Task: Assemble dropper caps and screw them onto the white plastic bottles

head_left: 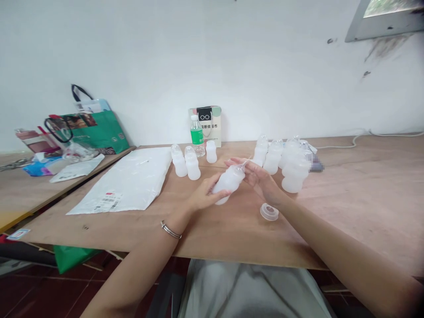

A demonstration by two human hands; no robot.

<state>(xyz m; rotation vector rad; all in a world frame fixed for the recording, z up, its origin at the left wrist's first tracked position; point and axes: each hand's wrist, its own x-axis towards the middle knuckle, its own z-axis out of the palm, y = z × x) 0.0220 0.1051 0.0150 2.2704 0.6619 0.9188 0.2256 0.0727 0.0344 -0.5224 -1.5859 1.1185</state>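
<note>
Above the wooden table [347, 207], left hand [202, 197] gripping a white bottle [228, 182], right hand [261, 179] pinching its top, a round cap [269, 212] lying nearby.

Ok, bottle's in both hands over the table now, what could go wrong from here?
1. The bottle is tilted, neck toward the right hand; the left hand grips only its base, so it might slip.
2. The loose cap lies just under the right wrist and could get knocked off.
3. The standing bottles crowd close behind the right hand; a wide movement might topple them.
</note>
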